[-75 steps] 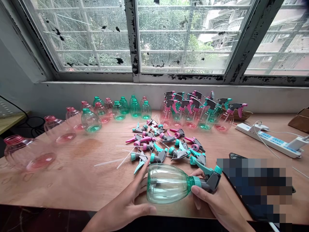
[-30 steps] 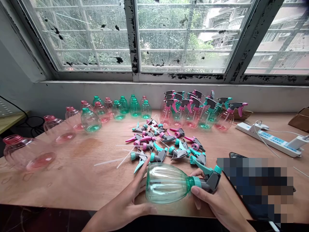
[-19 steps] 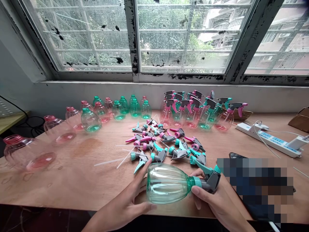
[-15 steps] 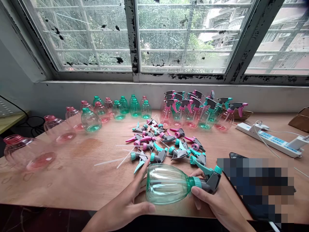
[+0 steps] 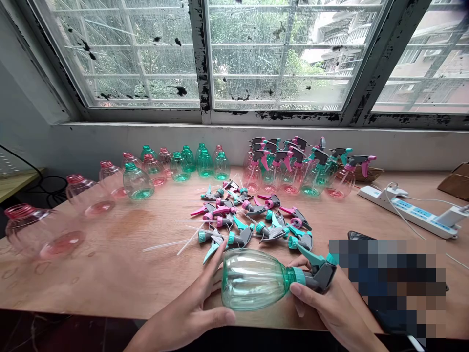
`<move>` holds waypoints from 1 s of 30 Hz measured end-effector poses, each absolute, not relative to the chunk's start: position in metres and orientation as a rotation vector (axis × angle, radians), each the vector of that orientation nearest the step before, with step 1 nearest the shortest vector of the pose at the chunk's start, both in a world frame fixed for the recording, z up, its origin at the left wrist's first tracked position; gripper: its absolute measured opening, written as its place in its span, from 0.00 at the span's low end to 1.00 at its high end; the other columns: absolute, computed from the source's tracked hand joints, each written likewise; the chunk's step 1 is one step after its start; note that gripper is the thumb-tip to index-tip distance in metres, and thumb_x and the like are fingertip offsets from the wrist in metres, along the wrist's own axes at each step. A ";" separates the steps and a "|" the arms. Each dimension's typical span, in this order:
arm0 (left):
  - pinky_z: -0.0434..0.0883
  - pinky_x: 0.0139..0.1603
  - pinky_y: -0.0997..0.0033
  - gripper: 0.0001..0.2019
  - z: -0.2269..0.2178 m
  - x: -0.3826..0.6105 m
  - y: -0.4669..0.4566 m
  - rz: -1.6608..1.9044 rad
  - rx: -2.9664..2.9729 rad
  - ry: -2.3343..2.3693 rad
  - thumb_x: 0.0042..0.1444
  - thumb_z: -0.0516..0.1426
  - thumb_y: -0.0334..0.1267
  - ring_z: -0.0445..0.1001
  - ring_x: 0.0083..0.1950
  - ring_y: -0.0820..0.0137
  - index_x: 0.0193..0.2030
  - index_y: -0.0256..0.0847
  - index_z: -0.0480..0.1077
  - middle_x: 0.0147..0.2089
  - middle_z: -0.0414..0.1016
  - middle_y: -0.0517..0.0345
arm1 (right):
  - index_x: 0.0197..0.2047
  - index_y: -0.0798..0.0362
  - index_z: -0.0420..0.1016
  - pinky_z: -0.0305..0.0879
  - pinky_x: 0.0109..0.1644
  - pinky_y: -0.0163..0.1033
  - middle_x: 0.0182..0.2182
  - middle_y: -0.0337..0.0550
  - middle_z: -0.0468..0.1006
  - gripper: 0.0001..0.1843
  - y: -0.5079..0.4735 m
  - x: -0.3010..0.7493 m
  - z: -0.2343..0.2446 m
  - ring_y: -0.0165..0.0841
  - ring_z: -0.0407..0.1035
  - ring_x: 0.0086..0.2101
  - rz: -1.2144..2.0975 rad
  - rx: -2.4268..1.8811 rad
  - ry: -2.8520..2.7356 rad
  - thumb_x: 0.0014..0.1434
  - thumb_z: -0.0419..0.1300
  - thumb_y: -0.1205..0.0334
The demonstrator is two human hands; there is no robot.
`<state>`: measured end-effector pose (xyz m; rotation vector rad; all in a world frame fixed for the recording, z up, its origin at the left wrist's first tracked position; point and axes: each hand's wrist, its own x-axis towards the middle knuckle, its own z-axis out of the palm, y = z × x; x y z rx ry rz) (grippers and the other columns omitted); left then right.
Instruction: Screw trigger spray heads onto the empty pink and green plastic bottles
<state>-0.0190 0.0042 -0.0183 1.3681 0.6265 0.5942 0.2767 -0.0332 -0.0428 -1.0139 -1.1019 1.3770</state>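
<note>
A clear green spray bottle (image 5: 252, 281) lies on its side between my hands above the table's front edge, base to the left. Its teal collar and grey-and-teal trigger head (image 5: 322, 271) point right. My left hand (image 5: 200, 300) cups the base, the fingers partly hidden behind it and the thumb along its lower edge. My right hand (image 5: 320, 303) grips the collar between thumb and fingers; some of those fingers are hidden behind the neck. Just beyond the bottle lies a pile of loose trigger heads (image 5: 240, 237) in teal, pink and grey, with thin clear tubes.
Open pink bottles (image 5: 91, 200) and green bottles (image 5: 139, 183) stand along the left and back. Several bottles with trigger heads (image 5: 289, 171) stand together at back right. A white power strip (image 5: 406, 210) with cables and a dark, partly blurred device (image 5: 361, 235) lie on the right.
</note>
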 end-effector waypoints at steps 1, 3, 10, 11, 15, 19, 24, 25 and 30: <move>0.47 0.79 0.48 0.52 -0.019 -0.020 0.004 0.596 1.357 0.631 0.63 0.65 0.44 0.42 0.82 0.52 0.79 0.60 0.30 0.83 0.34 0.56 | 0.47 0.51 0.72 0.62 0.27 0.32 0.19 0.32 0.77 0.24 -0.033 0.277 -0.043 0.29 0.69 0.20 1.379 -1.021 -1.107 0.58 0.74 0.45; 0.47 0.79 0.48 0.49 -0.021 -0.022 0.004 0.584 1.360 0.655 0.64 0.64 0.48 0.42 0.82 0.52 0.79 0.59 0.34 0.83 0.33 0.56 | 0.48 0.52 0.72 0.62 0.27 0.33 0.19 0.33 0.77 0.25 -0.034 0.277 -0.042 0.29 0.68 0.20 1.382 -1.029 -1.110 0.58 0.74 0.45; 0.47 0.79 0.49 0.48 -0.017 -0.019 0.004 0.587 1.491 0.676 0.65 0.64 0.39 0.46 0.81 0.56 0.78 0.64 0.34 0.83 0.38 0.60 | 0.46 0.51 0.72 0.59 0.28 0.32 0.19 0.32 0.77 0.22 -0.033 0.278 -0.042 0.28 0.68 0.20 1.375 -0.995 -1.099 0.60 0.72 0.46; 0.47 0.79 0.49 0.49 -0.016 -0.018 0.004 0.590 1.488 0.668 0.65 0.63 0.38 0.46 0.81 0.55 0.78 0.64 0.33 0.83 0.39 0.60 | 0.46 0.50 0.72 0.60 0.28 0.32 0.19 0.32 0.77 0.22 -0.033 0.278 -0.042 0.28 0.68 0.20 1.377 -0.997 -1.097 0.60 0.73 0.46; 0.44 0.79 0.45 0.52 -0.018 -0.019 0.004 0.574 1.416 0.673 0.62 0.66 0.41 0.41 0.82 0.52 0.79 0.61 0.31 0.83 0.39 0.56 | 0.47 0.50 0.73 0.63 0.28 0.32 0.19 0.32 0.77 0.24 -0.034 0.277 -0.042 0.29 0.69 0.20 1.393 -1.018 -1.080 0.58 0.74 0.46; 0.41 0.80 0.45 0.47 -0.019 -0.020 0.005 0.571 1.418 0.687 0.64 0.64 0.42 0.35 0.82 0.52 0.79 0.60 0.38 0.83 0.32 0.59 | 0.47 0.50 0.73 0.63 0.27 0.33 0.19 0.32 0.77 0.24 -0.033 0.277 -0.042 0.30 0.69 0.20 1.382 -1.008 -1.092 0.58 0.74 0.46; 0.44 0.79 0.44 0.48 -0.013 -0.017 0.004 0.581 1.466 0.687 0.65 0.62 0.36 0.39 0.82 0.52 0.78 0.64 0.33 0.83 0.36 0.58 | 0.46 0.51 0.73 0.61 0.26 0.33 0.19 0.33 0.77 0.22 -0.032 0.277 -0.042 0.30 0.68 0.19 1.370 -0.992 -1.091 0.59 0.73 0.47; 0.45 0.79 0.44 0.48 -0.012 -0.016 0.004 0.581 1.463 0.687 0.66 0.62 0.36 0.39 0.82 0.53 0.78 0.64 0.32 0.83 0.37 0.58 | 0.46 0.51 0.73 0.61 0.26 0.34 0.18 0.33 0.77 0.22 -0.033 0.277 -0.042 0.30 0.69 0.19 1.368 -0.992 -1.089 0.59 0.73 0.47; 0.42 0.79 0.45 0.49 -0.014 -0.017 0.004 0.575 1.408 0.689 0.64 0.64 0.39 0.36 0.82 0.52 0.79 0.61 0.33 0.83 0.33 0.57 | 0.47 0.49 0.74 0.63 0.26 0.33 0.19 0.33 0.78 0.23 -0.034 0.276 -0.042 0.31 0.69 0.19 1.391 -1.007 -1.052 0.57 0.75 0.47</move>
